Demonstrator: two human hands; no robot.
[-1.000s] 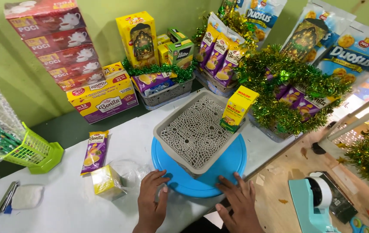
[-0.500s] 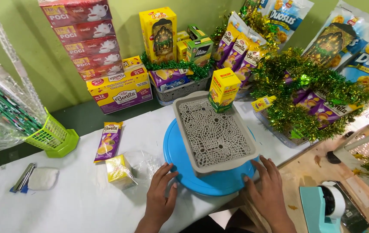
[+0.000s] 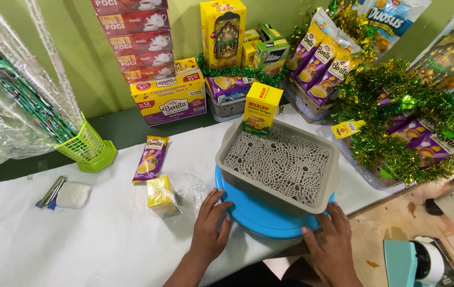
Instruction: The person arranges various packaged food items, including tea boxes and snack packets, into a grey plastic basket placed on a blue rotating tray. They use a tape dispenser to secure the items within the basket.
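Worktable covered in white paper [image 3: 94, 244], seen from above, with stacked cartons and snack packets ranged along its far edge before a green wall. Grey perforated plastic basket [image 3: 280, 166], rectangular and empty, sits slightly tilted on a round blue plastic turntable [image 3: 261, 214] at the near right of the table. Green tinsel garland [image 3: 397, 114] wraps a tray of purple snack packets just right of the basket. Lime-green plastic mesh holder [image 3: 90, 149] stands at far left beside rolled clear wrap. Yellow upright medicine box [image 3: 261, 109] stands at the basket's far rim. Left hand [image 3: 209, 227] lies flat on the table, fingers spread apart, fingertips touching the turntable's left edge. Right hand [image 3: 333, 245] rests at the turntable's near right edge, fingers apart, gripping nothing. Purple biscuit packet [image 3: 151, 158] lies left of the basket; a small yellow cellophane-wrapped box [image 3: 161, 194] lies just beside the left hand
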